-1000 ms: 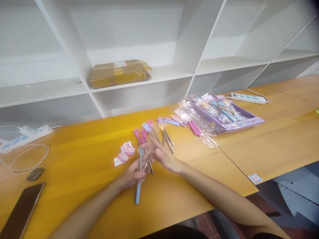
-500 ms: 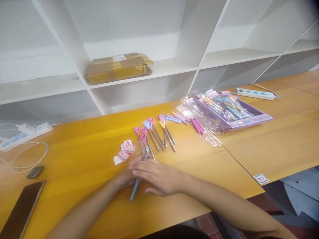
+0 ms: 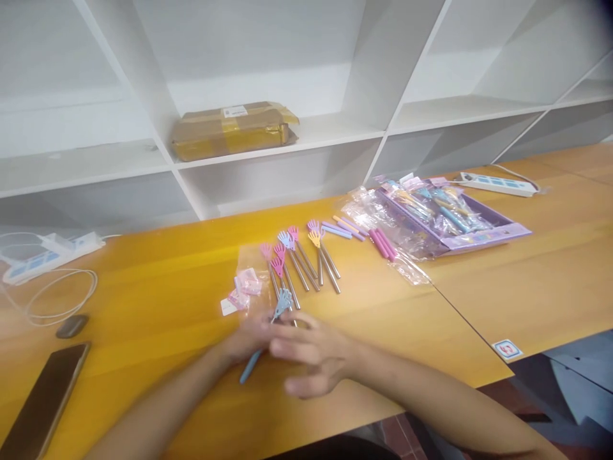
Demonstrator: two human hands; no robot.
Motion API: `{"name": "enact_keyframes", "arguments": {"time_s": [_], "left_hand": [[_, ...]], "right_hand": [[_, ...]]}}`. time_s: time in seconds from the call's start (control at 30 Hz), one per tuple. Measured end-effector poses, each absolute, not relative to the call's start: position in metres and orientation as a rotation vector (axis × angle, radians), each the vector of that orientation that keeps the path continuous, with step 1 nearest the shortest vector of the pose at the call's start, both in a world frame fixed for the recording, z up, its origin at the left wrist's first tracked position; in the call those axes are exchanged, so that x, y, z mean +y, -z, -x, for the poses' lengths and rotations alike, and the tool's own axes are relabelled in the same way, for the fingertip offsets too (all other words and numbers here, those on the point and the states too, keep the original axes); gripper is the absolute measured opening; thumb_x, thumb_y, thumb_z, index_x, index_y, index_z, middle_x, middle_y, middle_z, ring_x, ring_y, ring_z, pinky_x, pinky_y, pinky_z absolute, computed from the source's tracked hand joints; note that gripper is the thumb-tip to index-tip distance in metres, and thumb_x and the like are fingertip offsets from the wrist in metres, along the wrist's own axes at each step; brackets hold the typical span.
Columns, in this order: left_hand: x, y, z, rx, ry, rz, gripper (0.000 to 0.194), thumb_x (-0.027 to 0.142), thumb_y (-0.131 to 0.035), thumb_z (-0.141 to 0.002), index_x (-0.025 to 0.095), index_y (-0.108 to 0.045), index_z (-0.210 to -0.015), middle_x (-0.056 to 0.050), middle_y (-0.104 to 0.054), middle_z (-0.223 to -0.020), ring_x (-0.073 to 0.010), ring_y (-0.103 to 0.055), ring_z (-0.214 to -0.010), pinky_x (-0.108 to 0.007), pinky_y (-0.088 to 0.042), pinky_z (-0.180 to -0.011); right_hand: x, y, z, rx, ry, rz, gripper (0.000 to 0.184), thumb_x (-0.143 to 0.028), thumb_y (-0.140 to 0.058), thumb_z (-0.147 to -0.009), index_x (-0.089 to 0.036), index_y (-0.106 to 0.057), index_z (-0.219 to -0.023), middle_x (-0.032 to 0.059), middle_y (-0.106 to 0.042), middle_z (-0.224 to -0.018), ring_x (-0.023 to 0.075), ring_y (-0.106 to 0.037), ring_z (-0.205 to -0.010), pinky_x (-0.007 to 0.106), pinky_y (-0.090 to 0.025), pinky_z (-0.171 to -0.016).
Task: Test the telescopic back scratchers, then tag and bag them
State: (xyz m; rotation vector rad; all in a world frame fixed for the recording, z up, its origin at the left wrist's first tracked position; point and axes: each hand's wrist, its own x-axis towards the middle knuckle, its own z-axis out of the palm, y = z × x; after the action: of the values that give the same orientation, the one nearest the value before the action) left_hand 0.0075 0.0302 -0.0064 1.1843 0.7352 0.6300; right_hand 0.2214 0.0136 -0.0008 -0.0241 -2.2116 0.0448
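Observation:
My left hand (image 3: 246,342) grips a small back scratcher (image 3: 278,310) with a light blue handle and a blue hand-shaped head, slanted over the yellow table (image 3: 143,300). My right hand (image 3: 311,358) hovers right beside it with fingers spread loosely, partly covering the left hand. A clear plastic sleeve (image 3: 251,271) lies just beyond my hands. A row of several more scratchers (image 3: 299,255) with pink, blue and yellow heads lies behind. Small pink labels (image 3: 242,291) sit under the sleeve.
A purple tray (image 3: 483,233) of packaged scratchers stands at right, with loose coloured handles (image 3: 364,233) and wrappers beside it. A phone (image 3: 45,399), an earbud case (image 3: 71,326), a white cable and a power strip (image 3: 48,252) are at left. A taped parcel (image 3: 234,128) rests on the white shelf.
The clear sleeve has come off the blue scratcher and now lies over the pink labels. My right hand drew back and lower, and the scratcher tilted more to the right.

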Motion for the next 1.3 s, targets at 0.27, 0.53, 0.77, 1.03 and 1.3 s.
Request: {"name": "enact_keyframes", "arguments": {"time_s": [0.27, 0.53, 0.77, 1.03, 1.3], "left_hand": [[0.034, 0.017, -0.005, 0.453, -0.706, -0.914, 0.045, 0.055, -0.084, -0.089, 0.020, -0.057, -0.085, 0.005, -0.051, -0.062, -0.0096, -0.038, -0.058, -0.022, -0.033, -0.062], [0.029, 0.017, -0.010, 0.379, -0.577, -0.908, 0.070, 0.086, -0.076, -0.075, 0.020, -0.053, -0.088, 0.008, -0.035, -0.069, -0.0088, -0.027, -0.059, -0.025, -0.034, -0.060], [0.027, 0.023, -0.001, 0.445, -0.441, -1.151, 0.053, 0.046, -0.088, -0.084, 0.022, -0.062, -0.123, 0.000, -0.056, -0.092, -0.0113, -0.051, -0.074, -0.024, -0.042, -0.067], [0.022, 0.017, -0.009, 0.533, -0.535, -0.892, 0.046, 0.036, -0.084, -0.089, 0.022, -0.071, -0.130, -0.012, -0.072, -0.120, -0.0171, -0.067, -0.087, -0.031, -0.055, -0.077], [0.022, 0.005, -0.014, 0.460, -0.727, -0.834, 0.058, 0.036, -0.079, -0.094, 0.029, -0.062, -0.149, -0.015, -0.071, -0.133, -0.0314, -0.072, -0.116, -0.052, -0.056, -0.102]], "right_hand": [[0.030, -0.016, -0.225, -1.787, -0.861, 0.848, 0.050, -0.032, -0.053, -0.109, -0.025, -0.042, -0.157, 0.0158, -0.063, -0.139, 0.0268, -0.064, -0.128, 0.049, -0.056, -0.107], [0.024, -0.005, -0.201, -1.372, -1.515, 0.784, 0.050, -0.051, -0.073, -0.099, -0.022, -0.064, -0.138, 0.0032, -0.075, -0.103, 0.0151, -0.070, -0.084, 0.032, -0.059, -0.084], [0.025, -0.003, -0.200, -1.195, -1.598, 0.843, 0.045, -0.057, -0.076, -0.095, -0.018, -0.072, -0.116, -0.0040, -0.064, -0.070, 0.0090, -0.055, -0.049, 0.021, -0.046, -0.044], [0.042, -0.026, -0.226, -1.030, -1.442, 0.787, 0.038, -0.054, -0.071, -0.100, -0.023, -0.073, -0.122, -0.0014, -0.067, -0.080, 0.0141, -0.069, -0.068, 0.030, -0.061, -0.068], [0.048, -0.029, -0.226, -0.916, -1.482, 0.739, 0.041, -0.056, -0.070, -0.100, -0.025, -0.066, -0.126, -0.0065, -0.049, -0.075, 0.0079, -0.046, -0.052, 0.023, -0.044, -0.050]]}}
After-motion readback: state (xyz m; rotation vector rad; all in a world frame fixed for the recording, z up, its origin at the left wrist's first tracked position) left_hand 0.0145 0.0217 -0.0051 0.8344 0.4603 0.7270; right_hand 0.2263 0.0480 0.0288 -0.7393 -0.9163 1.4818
